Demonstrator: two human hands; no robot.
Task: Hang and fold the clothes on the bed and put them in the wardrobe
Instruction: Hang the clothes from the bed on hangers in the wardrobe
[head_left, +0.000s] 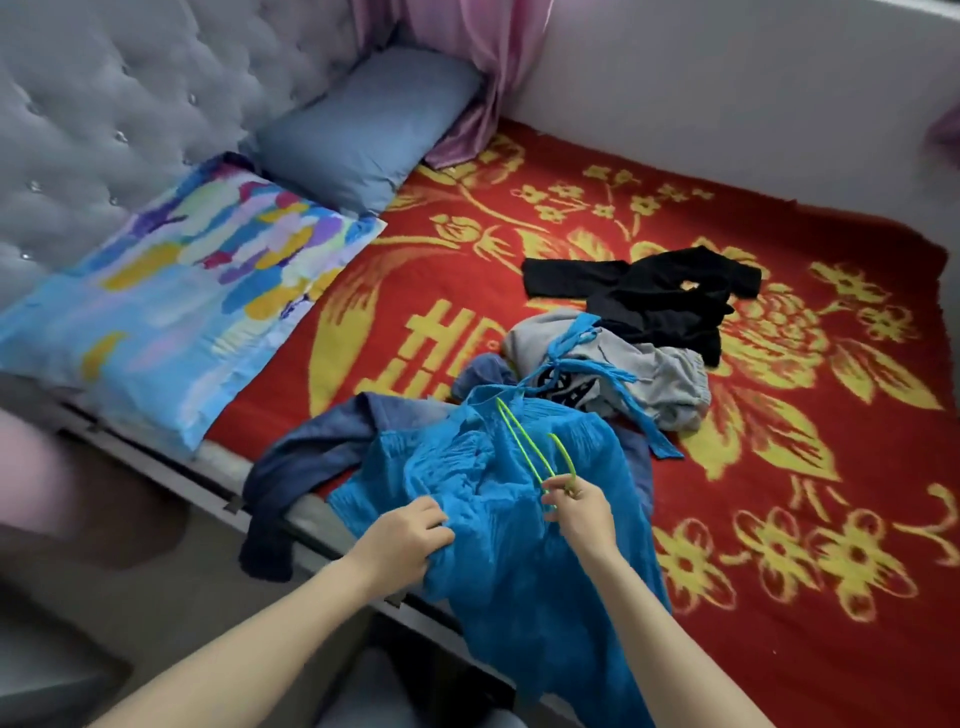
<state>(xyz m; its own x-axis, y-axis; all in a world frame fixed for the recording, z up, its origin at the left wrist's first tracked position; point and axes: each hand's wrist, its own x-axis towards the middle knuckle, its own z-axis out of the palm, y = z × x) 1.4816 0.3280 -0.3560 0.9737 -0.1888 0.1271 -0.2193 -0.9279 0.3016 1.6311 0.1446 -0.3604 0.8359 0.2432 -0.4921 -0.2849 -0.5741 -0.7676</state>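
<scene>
The left hand (410, 535) bunches the blue dress (498, 571), fingers curled into the cloth, probably to open it for the green hanger (523, 441). The right hand (582, 506) pinches the hanger between thumb and fingers. Under both hands, the dress drapes over the edge of the bed (779, 519).

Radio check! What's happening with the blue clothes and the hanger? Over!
Left hand grips blue garment. Right hand pinches green hanger over it. Grey garment, black garment, navy garment lie on bed; none blocking.
</scene>
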